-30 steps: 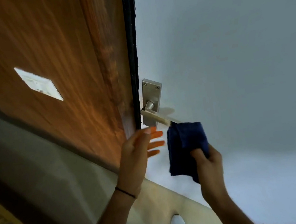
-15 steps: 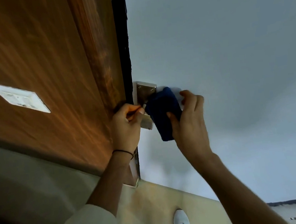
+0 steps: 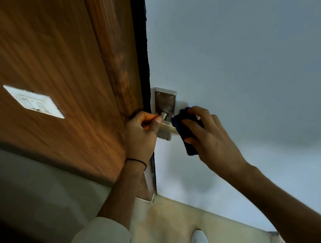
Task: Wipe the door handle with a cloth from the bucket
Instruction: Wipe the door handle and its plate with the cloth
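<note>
So the wiping is properly underway now. A second ago the dark blue cloth [image 3: 187, 130] was just dangling off the far tip of the door handle [image 3: 166, 127] with the left hand [image 3: 141, 138] hovering open next to it, not touching anything. Now both hands are right on the hardware, middle of the frame.

Right hand [image 3: 208, 135] has the cloth bunched up and clamped around the lever, fingers spread over the top of it, with a tail of cloth hanging below. Half a second back the cloth sat higher, up over the backplate [image 3: 165, 102], and now that plate is in plain view, so to me it looks like the stroke is running outward along the lever (could be wrong, it's one frame).

Left hand is curled closed at the door edge [image 3: 144, 62], fingertips right by the handle's round neck. I'd guess it's steadying the door or the handle, but I can't tell exactly what it's pinching.

Handle sits on the pale door [image 3: 250, 68], just right of the wooden frame [image 3: 118, 55]. White switch plate [image 3: 33, 101] is off at the left. No bucket in view.

My read: mid-wipe, neck and plate may still want a pass.
</note>
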